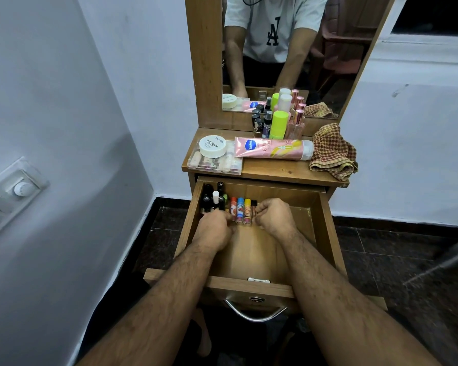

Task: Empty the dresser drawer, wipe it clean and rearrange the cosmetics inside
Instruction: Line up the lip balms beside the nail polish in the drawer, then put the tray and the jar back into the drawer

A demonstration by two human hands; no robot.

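Looks like you're well into the last part, the rearranging. The drawer (325,228) is pulled out and most of its floor is bare wood, so I'd guess the emptying and wiping are behind you, and the cloth (333,151) sitting bunched on the right end of the top fits that.

What's already back in: a cluster of dark little bottles (213,198) standing in the back left corner, and next to them a row of three sticks (240,210) with red, blue and yellow caps. Both your hands are on that row. Your left hand (214,232) has its fingers curled at the left end, your right hand (274,216) is curled at the right end and seems to be pinching a small clear-looking thing with a dark cap beside the yellow one. Honestly I can't tell exactly what each finger has hold of, the knuckles hide it.

Still left, by my reckoning: pretty much everything on the top. The pink tube (273,149) lying on its side, the white tub (212,146) resting on the clear case (214,162), and the standing bunch by the mirror (283,48), including the green bottle (278,125) and the rose-capped sprays (296,125). Plenty of room in the drawer's right half for them.
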